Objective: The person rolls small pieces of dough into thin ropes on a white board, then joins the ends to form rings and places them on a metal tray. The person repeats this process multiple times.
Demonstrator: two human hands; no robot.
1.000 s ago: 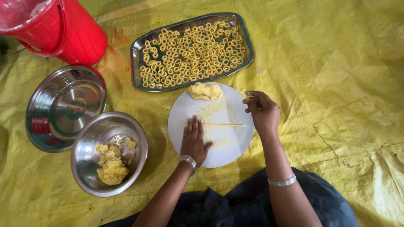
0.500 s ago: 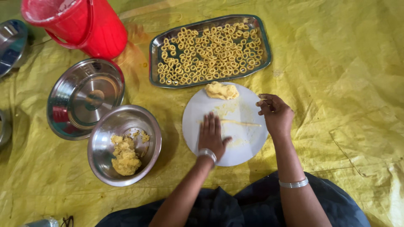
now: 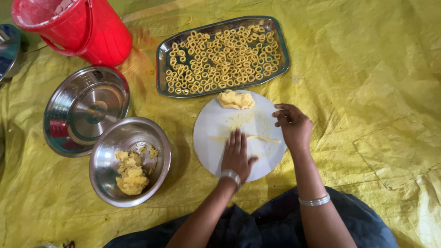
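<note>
Left hand (image 3: pixel 237 155) lies flat, open-palmed, on a thin yellow dough rope (image 3: pixel 257 138) across the round white board (image 3: pixel 211 124), right hand (image 3: pixel 294 125) loosely curled and empty-looking, while the far steel tray (image 3: pixel 161 55) brims with rings and dough lumps wait.

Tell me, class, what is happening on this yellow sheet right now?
A seated person presses the left hand flat on a thin dough strip, on a round white board. The right hand hovers at the board's edge, fingers curled. A dough lump lies on the board, beside a steel tray of dough rings.
</note>
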